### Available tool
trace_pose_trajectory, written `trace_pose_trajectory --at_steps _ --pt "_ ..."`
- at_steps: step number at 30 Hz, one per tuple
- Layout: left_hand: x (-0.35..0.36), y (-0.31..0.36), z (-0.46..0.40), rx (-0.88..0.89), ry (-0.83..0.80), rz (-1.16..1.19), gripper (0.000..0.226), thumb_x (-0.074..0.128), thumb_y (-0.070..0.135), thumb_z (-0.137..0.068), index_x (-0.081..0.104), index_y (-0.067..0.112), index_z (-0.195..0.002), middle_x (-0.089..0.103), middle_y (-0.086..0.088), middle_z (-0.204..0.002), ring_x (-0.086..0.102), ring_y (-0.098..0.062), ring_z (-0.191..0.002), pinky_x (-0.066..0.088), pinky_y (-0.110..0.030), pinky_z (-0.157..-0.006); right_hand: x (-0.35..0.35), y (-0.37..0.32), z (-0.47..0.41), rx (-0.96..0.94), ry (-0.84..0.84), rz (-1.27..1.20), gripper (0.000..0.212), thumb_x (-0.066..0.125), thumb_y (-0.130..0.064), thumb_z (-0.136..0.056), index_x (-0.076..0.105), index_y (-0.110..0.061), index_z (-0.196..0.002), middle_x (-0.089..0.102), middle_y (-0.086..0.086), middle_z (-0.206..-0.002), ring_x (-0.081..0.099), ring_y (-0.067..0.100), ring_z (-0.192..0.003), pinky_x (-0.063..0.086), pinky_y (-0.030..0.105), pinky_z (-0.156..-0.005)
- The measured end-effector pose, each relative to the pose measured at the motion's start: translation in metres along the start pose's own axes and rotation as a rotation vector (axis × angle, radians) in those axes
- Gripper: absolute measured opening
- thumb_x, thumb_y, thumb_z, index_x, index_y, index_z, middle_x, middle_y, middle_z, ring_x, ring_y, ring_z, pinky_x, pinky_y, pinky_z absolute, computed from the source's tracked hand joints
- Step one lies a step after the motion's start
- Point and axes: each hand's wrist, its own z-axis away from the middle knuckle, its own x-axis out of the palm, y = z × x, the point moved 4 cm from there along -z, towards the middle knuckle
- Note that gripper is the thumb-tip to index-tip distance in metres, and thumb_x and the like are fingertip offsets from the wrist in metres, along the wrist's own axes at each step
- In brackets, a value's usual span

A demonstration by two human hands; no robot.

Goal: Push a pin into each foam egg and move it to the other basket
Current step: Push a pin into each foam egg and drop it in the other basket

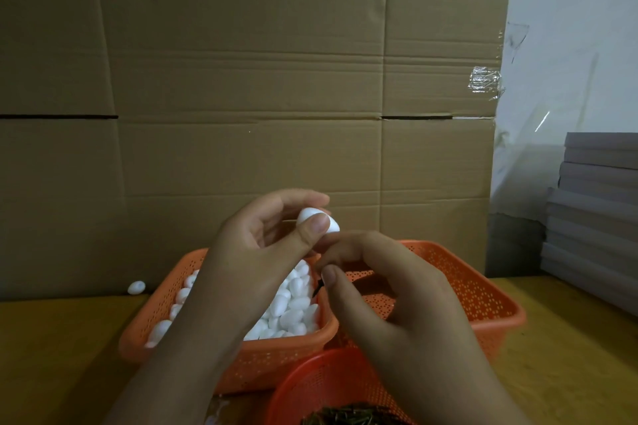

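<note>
Cardboard bkgd, L hand (262, 238) pinching egg (316, 219), R hand (397, 290) pinching pin (318, 287)

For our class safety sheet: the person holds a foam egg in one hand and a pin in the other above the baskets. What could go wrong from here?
1. The left hand pinches the egg by its fingertips; the pin in the right hand might pass through and prick a finger.
2. The egg could slip and roll off, like the stray egg on the table.
3. A dropped pin might vanish among the eggs in the left basket.
</note>
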Motion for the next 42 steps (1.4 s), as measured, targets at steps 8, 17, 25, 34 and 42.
trace_pose_trajectory --at_steps 8,17,25,34,42 --pt "0.000 0.001 -0.001 -0.036 -0.042 -0.054 0.026 0.071 0.035 -0.076 0.072 0.024 -0.099 0.076 0.003 -0.099 0.071 -0.012 -0.097 0.055 -0.024 -0.081 0.003 0.009 -0.027 0.106 -0.051 0.114 0.020 0.060 -0.011 -0.088 0.062 -0.027 -0.078 0.066 -0.011 -0.086 0.066 -0.003 -0.078 0.049 0.026 -0.087" --pt "-0.001 0.003 0.002 -0.057 -0.160 -0.108 0.027 0.067 0.038 -0.081 0.070 0.038 -0.107 0.074 -0.003 -0.102 0.071 -0.019 -0.098 0.055 -0.033 -0.084 -0.019 -0.018 -0.005 -0.071 0.134 0.056 0.011 0.057 -0.026 -0.083 0.066 -0.026 -0.088 0.067 -0.016 -0.092 0.065 0.004 -0.094 0.051 0.021 -0.078" --pt "-0.002 0.007 0.001 -0.025 -0.068 -0.077 0.018 0.077 0.034 -0.074 0.067 0.026 -0.087 0.076 -0.002 -0.090 0.073 -0.014 -0.085 0.055 -0.018 -0.070 -0.022 -0.015 -0.004 0.056 0.166 0.016 0.010 0.059 -0.022 -0.083 0.066 -0.029 -0.080 0.069 -0.022 -0.086 0.065 -0.004 -0.086 0.049 0.010 -0.074" --pt "0.002 0.006 0.002 -0.012 0.029 -0.044 0.021 0.073 0.041 -0.066 0.065 0.028 -0.081 0.076 -0.002 -0.090 0.073 -0.017 -0.086 0.054 -0.025 -0.073 -0.018 -0.010 -0.005 0.259 0.063 -0.195 0.016 0.057 -0.030 -0.077 0.068 -0.019 -0.075 0.072 0.000 -0.075 0.069 0.012 -0.072 0.055 0.036 -0.070" --pt "0.001 0.010 0.002 0.013 0.029 -0.114 0.025 0.076 0.043 -0.069 0.066 0.033 -0.090 0.075 0.004 -0.093 0.071 -0.010 -0.085 0.054 -0.019 -0.071 -0.024 -0.009 -0.006 0.226 0.142 -0.268 0.011 0.060 -0.021 -0.082 0.069 -0.019 -0.075 0.074 -0.012 -0.084 0.070 0.005 -0.082 0.056 0.025 -0.076"
